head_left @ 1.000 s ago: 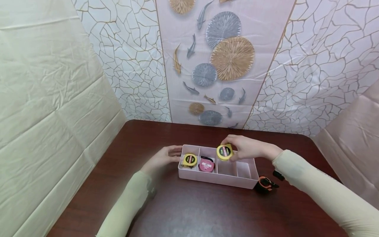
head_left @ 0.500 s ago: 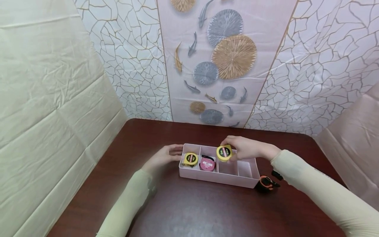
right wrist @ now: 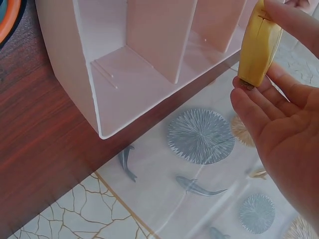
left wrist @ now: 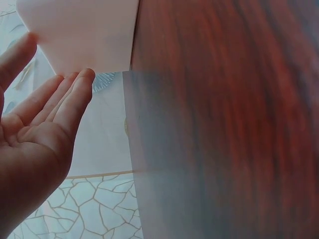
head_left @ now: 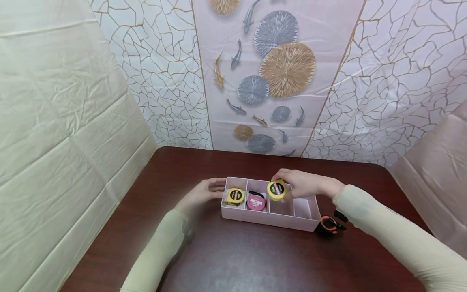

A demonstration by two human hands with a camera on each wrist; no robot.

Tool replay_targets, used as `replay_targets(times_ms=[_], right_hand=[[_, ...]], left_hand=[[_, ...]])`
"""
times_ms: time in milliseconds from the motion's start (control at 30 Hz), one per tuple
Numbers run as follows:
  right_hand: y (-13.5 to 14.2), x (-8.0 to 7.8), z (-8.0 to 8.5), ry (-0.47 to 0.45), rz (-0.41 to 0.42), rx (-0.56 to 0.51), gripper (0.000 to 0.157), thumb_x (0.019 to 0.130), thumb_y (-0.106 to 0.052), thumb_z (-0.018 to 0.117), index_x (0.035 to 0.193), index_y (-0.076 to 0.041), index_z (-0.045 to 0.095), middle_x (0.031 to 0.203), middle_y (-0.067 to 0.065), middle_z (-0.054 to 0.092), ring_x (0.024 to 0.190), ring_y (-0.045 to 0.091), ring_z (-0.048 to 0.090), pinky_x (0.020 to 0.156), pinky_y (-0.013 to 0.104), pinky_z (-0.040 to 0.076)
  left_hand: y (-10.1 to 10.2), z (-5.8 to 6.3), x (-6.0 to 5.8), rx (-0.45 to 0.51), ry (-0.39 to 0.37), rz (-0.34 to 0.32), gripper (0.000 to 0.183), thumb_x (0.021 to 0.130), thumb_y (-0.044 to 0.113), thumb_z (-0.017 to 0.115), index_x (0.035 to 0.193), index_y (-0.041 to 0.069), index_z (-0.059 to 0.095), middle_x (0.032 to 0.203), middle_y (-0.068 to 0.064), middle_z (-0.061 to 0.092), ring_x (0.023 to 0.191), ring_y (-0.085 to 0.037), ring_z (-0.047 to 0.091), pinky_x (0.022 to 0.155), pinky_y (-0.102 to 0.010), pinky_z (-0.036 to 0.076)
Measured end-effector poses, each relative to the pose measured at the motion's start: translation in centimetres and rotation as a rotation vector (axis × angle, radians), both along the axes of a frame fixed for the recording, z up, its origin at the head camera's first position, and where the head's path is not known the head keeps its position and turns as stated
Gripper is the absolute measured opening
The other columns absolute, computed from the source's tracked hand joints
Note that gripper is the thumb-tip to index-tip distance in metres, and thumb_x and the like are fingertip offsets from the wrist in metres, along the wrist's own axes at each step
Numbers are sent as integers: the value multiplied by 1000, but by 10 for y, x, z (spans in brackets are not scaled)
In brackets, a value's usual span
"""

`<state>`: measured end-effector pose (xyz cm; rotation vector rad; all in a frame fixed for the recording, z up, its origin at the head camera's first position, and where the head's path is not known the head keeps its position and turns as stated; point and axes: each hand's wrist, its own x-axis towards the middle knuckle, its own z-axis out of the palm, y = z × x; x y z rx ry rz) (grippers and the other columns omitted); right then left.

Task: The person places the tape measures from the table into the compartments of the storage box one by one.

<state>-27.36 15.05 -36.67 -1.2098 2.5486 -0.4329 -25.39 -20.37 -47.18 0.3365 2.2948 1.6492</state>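
Observation:
Pinched between the thumb and fingers of my right hand [head_left: 300,183] is a yellow tape measure [head_left: 276,189], its black "2m" label showing in the head view. It is held over the third compartment from the left in a pale pink divided box [head_left: 270,219]. My left hand [head_left: 200,195] touches the box's left end with fingers fairly straight; in the left wrist view its fingertips meet the end wall [left wrist: 84,35]. Another yellow tape measure [head_left: 234,196] lies in the leftmost compartment. Beside it, a pink tape measure [head_left: 256,202] with a black strap occupies the second.
A black and orange tape measure [head_left: 328,224] lies on the dark wooden table [head_left: 233,255] at the box's right end. Another black object [head_left: 341,215] is partly hidden by the right forearm. Patterned cloth [head_left: 255,81] hangs behind the table.
The yellow tape measure in my right hand has dropped very slightly. My left hand keeps its place at the box, apart from a small shift of the view.

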Motion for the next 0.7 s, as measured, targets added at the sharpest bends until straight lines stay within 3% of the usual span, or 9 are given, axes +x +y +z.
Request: replay_targets(times_ms=[200, 433, 700], right_hand=[[-2, -2, -4, -8, 8, 42, 56, 80, -17, 85, 128, -6, 60, 118, 0, 58, 101, 14, 56, 90, 36, 51], [-4, -2, -8, -23, 25, 68, 61, 78, -21, 86, 130, -5, 58, 122, 2, 57, 100, 14, 56, 87, 35, 51], [-6, -1, -7, -16, 39, 79, 60, 79, -21, 85, 131, -5, 59, 121, 1, 57, 98, 13, 56, 86, 33, 52]], left_hand=[[1, -1, 1, 7, 10, 4, 57, 95, 17, 73, 146, 9, 50, 146, -8, 55, 131, -28, 55, 109, -44, 45], [-1, -3, -1, 52, 46, -50, 58, 95, 11, 71, 147, 1, 47, 147, -16, 52, 132, -33, 53, 108, -43, 46], [0, -3, -1, 38, 46, -35, 56, 94, 11, 72, 145, 3, 50, 145, -12, 55, 130, -29, 56, 107, -40, 48]])
